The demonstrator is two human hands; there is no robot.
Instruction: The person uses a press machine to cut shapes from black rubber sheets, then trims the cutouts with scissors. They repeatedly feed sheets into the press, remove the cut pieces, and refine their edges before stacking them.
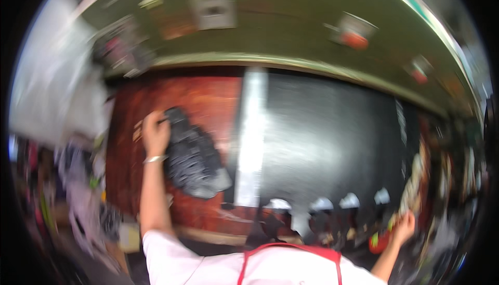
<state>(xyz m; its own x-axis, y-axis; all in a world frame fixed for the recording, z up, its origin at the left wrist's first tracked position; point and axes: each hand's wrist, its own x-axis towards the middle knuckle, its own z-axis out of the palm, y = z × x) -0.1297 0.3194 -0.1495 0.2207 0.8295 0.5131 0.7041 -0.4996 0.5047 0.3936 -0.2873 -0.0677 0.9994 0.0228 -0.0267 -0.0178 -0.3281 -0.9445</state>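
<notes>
At the left of the table, my left hand (pixel 156 131) is closed at the upper edge of a crumpled black bundle (pixel 195 157), which looks like fabric or plastic. Its fingertips are blurred. My right hand (pixel 404 226) is off to the lower right with its fingers curled together; whatever lies in them cannot be made out. A red and yellow object (pixel 379 242) is close beside that hand, too smeared to name. Spread over the middle and right of the table is a smooth black sheet (pixel 327 129), with a white strip (pixel 251 139) along its left side.
The reddish-brown tabletop (pixel 202 90) shows at the left. Several notches line the near edge of the black sheet. A green wall (pixel 280 25) with a white switch plate (pixel 213 11) rises behind. White plastic sheeting (pixel 57 77) hangs at the left, above piled materials (pixel 78 181).
</notes>
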